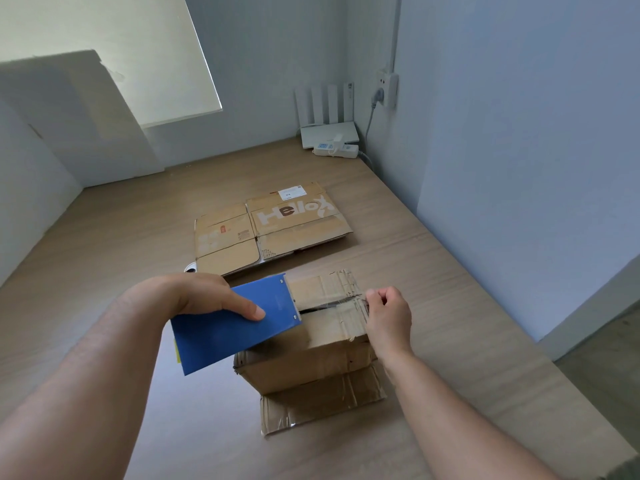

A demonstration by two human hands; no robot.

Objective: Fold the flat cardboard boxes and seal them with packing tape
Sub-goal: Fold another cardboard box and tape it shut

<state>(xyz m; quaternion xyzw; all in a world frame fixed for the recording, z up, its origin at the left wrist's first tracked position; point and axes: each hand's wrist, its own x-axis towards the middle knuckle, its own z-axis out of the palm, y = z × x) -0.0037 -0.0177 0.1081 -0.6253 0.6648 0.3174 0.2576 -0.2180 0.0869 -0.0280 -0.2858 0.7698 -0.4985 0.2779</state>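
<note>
A small folded cardboard box (308,362) stands on the wooden floor in front of me, its top flaps closed with a dark seam between them. My left hand (204,296) grips a blue tape dispenser (235,323) whose front edge rests on the left part of the box top. My right hand (388,317) pinches the end of clear tape (349,301) at the right end of the seam. The tape stretches along the seam between dispenser and fingers. A flat cardboard box (270,226) printed "Helox" lies farther back.
A white router (327,131) and a power strip (336,150) sit in the far right corner, under a wall socket (386,88). A white roll-like object (191,268) peeks out beside the flat box. A loose bottom flap (322,400) sticks out towards me.
</note>
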